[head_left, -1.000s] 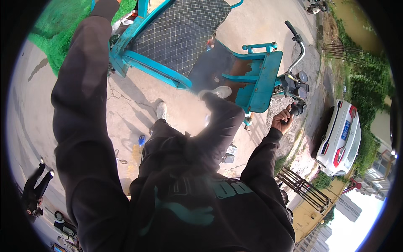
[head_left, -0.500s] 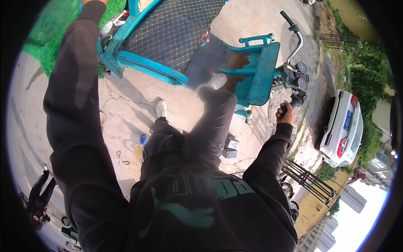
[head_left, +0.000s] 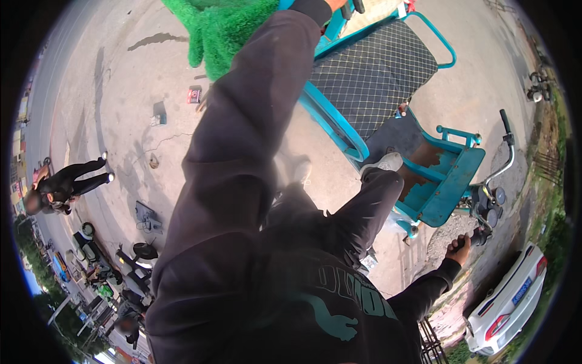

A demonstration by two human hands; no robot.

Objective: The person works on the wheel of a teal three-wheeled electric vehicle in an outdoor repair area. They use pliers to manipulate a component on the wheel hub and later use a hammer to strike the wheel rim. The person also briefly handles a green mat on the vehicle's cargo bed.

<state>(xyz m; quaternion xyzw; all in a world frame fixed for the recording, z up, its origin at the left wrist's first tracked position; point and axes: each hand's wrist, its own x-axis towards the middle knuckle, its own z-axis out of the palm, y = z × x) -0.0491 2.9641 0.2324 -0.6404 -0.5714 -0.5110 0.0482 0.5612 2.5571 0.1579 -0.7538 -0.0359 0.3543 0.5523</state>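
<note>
My right hand (head_left: 459, 250) is wrapped round the black grip of the handlebar (head_left: 510, 141) on a blue-green three-wheeled cart. My left arm reaches up and away past a shaggy green cover (head_left: 227, 39). Only a sliver of my left hand (head_left: 335, 3) shows at the top edge, beside a dark bar-like part, and its fingers are hidden. Between my arms lies the cart's seat (head_left: 376, 79), covered in dark cloth with a checked stitch. A blue-green front panel (head_left: 451, 193) with rusty patches stands before the handlebar. One of my feet rests on the cart's dark footboard (head_left: 388, 141).
A white car (head_left: 506, 300) is parked at the lower right. At the left a person in dark clothes (head_left: 66, 185) stands on the pavement. Several parked scooters (head_left: 130, 267) are at the lower left. A small red box (head_left: 194, 95) lies on the ground near the green cover.
My view has swung left, so the cart and car sit farther right and lower. More of the green cover, the standing person and scooters show. My right hand keeps its hold on the handlebar grip.
</note>
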